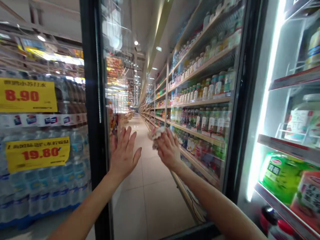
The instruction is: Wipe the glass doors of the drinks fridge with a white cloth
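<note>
A glass cooler door [143, 166] in a black frame stands swung out in front of me. My left hand [124, 151] lies flat against the glass near the frame, its fingers spread and nothing in it. Over the middle of the pane, my right hand [170, 150] presses a crumpled whitish cloth [158, 135] to the glass. The fingers partly cover the cloth. Through the pane show an aisle floor and long shelves of bottles [200, 90], some of it perhaps mirrored.
To the right, lit cooler shelves [282, 143] hold bottles and a green drink pack [280, 176]. Stacked water bottles [45, 186] stand at the left behind yellow price signs [37, 153]. The door's black frame post [93, 110] rises between them and the glass.
</note>
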Motion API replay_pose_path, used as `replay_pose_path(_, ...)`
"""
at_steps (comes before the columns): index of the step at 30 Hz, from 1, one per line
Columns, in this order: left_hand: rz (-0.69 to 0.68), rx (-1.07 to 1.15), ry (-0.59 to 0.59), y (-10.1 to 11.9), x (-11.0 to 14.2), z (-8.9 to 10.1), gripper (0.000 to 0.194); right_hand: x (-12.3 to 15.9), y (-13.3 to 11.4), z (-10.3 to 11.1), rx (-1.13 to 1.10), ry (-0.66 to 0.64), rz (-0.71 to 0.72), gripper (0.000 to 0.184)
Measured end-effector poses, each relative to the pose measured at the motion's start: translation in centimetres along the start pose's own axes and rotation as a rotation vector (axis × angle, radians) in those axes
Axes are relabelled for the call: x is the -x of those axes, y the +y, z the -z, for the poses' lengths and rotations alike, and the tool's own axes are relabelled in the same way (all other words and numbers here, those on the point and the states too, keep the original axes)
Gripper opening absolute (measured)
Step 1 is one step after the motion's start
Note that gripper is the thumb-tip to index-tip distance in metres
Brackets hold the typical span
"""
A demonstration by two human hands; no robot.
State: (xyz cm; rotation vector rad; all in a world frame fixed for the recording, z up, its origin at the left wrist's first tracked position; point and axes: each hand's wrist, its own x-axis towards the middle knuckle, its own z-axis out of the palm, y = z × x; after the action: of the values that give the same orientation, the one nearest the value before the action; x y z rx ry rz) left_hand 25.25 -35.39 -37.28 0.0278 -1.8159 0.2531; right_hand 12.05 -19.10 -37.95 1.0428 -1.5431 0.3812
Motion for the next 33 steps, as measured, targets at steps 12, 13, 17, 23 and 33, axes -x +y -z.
replay_pose_path(12, -0.028, 0.053, -0.11, 5.8, 6.0, -3.3, 0.058, 8.4, 2.4, 0.8, 0.004, -0.044, -0.12, 0.037)
replay_pose_path(13, -0.037, 0.057, -0.13, 6.2, 6.5, -3.4, 0.057, 10.0, 1.9, 0.8, -0.028, -0.095, 0.004, 0.033)
replay_pose_path(17, -0.041, 0.083, -0.186, 8.0, 8.1, -4.0, 0.055, 12.9, 3.4, 1.1, -0.019, -0.073, -0.011, 0.034)
replay_pose_path(23, -0.006, 0.13, -0.226, 10.2, 9.3, -4.9, 0.055, 12.6, 4.9, 1.1, 0.043, 0.046, -0.343, 0.044)
replay_pose_path(33, -0.024, 0.086, -0.196, 10.9, 10.5, -5.4, 0.057, 16.6, 5.9, 0.7, 0.113, 0.239, -0.678, 0.058)
